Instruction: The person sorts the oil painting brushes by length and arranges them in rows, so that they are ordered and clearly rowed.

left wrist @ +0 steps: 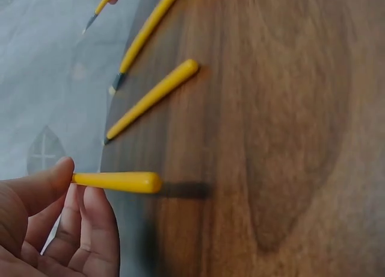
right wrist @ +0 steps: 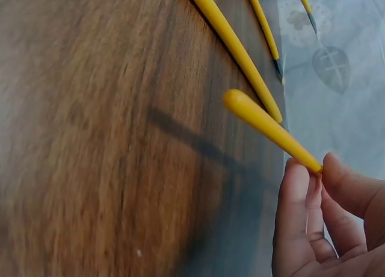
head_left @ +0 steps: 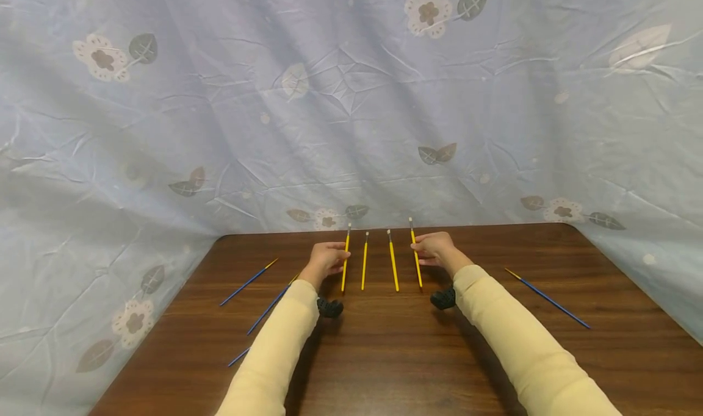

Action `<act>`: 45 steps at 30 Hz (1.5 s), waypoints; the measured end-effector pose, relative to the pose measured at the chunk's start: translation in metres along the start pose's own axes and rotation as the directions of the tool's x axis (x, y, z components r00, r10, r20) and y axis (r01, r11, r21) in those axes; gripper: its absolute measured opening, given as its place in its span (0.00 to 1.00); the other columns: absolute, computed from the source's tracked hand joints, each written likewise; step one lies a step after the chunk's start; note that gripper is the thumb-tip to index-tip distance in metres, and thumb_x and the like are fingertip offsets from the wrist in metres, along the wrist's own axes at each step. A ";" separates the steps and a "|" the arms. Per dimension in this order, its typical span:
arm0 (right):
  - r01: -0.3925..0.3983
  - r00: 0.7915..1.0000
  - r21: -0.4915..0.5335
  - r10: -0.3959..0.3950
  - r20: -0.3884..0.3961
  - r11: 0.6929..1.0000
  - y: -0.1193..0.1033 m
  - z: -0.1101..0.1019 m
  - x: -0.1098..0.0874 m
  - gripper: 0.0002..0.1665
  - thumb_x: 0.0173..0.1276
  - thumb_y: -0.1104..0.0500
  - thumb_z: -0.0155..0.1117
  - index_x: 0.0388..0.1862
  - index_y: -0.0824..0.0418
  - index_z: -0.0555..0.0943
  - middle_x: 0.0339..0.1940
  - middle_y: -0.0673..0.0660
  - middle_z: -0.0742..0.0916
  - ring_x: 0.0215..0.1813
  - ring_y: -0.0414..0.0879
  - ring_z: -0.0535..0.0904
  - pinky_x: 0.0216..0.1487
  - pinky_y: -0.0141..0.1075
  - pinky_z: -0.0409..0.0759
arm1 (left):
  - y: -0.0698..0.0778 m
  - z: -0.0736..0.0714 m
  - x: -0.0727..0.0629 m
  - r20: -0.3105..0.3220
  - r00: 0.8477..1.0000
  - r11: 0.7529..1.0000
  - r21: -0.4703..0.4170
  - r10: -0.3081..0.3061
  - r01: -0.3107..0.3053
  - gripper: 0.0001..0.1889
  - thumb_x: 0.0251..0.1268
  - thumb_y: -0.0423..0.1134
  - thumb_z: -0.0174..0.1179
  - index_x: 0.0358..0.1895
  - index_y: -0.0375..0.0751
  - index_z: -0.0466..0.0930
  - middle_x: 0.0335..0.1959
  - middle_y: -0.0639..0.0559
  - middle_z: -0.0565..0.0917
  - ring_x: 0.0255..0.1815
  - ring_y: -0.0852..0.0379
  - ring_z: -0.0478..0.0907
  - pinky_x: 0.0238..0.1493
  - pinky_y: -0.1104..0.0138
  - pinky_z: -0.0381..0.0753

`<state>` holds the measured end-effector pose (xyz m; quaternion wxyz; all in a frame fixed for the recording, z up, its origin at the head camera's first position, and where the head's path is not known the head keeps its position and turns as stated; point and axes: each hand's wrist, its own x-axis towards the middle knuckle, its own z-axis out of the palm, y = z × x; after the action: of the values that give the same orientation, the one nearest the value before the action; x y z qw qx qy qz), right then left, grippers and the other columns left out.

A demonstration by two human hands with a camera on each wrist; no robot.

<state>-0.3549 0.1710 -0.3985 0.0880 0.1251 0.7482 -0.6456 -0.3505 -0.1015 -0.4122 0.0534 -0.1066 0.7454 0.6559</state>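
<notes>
1. A pale, wrinkled cloth printed with flowers and leaves hangs behind the far edge of the scene and along its left and right sides.
2. A dark wood-grained tabletop spreads before it, far corners rounded.
3. A person's two arms in pale yellow sleeves, the left sleeve and the right sleeve, reach from the near side toward the far edge.
4. Both hands are pinching: the left hand grips the leftmost yellow brush between thumb and fingers, while the right hand grips the rightmost yellow brush likewise, that brush raised clear of its shadow.
5. Blue brushes lie to either side: at left, a farthest one, a middle one and a nearest one, the last two partly hidden by the left sleeve; at right, a lone one slants with its tip toward the far left.
6. Between the hands, an inner left yellow brush and an inner right yellow brush rest on the tabletop, well apart, bristles toward the far edge.
7. Black wrist devices, one at left and one at right, show beneath the cuffs.
</notes>
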 end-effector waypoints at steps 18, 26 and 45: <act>-0.021 0.996 -0.013 0.019 -0.093 1.000 0.009 0.017 0.020 0.23 0.65 0.68 0.66 0.60 0.67 0.78 0.47 0.59 0.84 0.42 0.49 0.79 0.34 0.38 0.85 | -0.008 0.012 0.019 -0.092 0.995 0.994 0.109 0.035 -0.025 0.16 0.57 0.27 0.69 0.50 0.36 0.85 0.46 0.41 0.84 0.43 0.48 0.82 0.36 0.61 0.85; -0.018 0.991 -0.013 0.016 -0.129 1.000 0.012 0.015 0.019 0.22 0.64 0.67 0.68 0.58 0.67 0.80 0.46 0.60 0.85 0.44 0.49 0.80 0.34 0.37 0.84 | -0.008 0.012 0.019 -0.102 0.994 0.995 0.096 0.024 -0.014 0.16 0.56 0.28 0.70 0.49 0.33 0.85 0.46 0.40 0.84 0.41 0.49 0.82 0.35 0.63 0.85; -0.011 0.985 -0.130 -0.011 -0.174 0.992 0.013 0.024 0.018 0.19 0.64 0.66 0.69 0.55 0.67 0.82 0.58 0.65 0.79 0.54 0.56 0.78 0.35 0.35 0.85 | -0.013 0.016 0.020 -0.151 0.983 0.970 0.235 0.104 -0.066 0.14 0.54 0.31 0.72 0.45 0.36 0.87 0.47 0.41 0.84 0.39 0.49 0.83 0.34 0.64 0.85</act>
<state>-0.3692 0.1507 -0.4194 0.0303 0.1750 0.7935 -0.5821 -0.3680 -0.0886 -0.4310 -0.0238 -0.1206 0.8217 0.5564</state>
